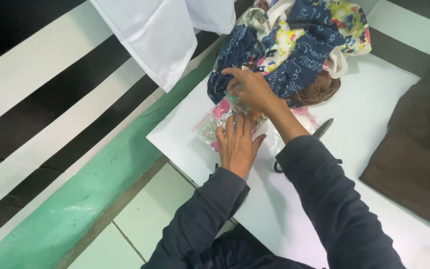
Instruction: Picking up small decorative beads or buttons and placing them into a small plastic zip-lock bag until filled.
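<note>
My left hand (pixel 237 144) lies flat, fingers together, on a clear zip bag (pixel 209 125) of small pink and pale pieces on a white sheet (pixel 374 104). My right hand (pixel 251 89) reaches over it, fingers curled on another small clear bag (pixel 238 103) at the edge of a heap of patterned cloth (pixel 294 45) in navy, yellow and pink. Dark scissors (pixel 321 130) lie partly hidden behind my right forearm.
A brown cushion (pixel 419 149) sits at the right on the white sheet. White fabric (pixel 160 35) hangs at the top. A green ledge (pixel 100 184) and a black-and-white striped wall run along the left. Pale floor tiles (pixel 150 219) show below.
</note>
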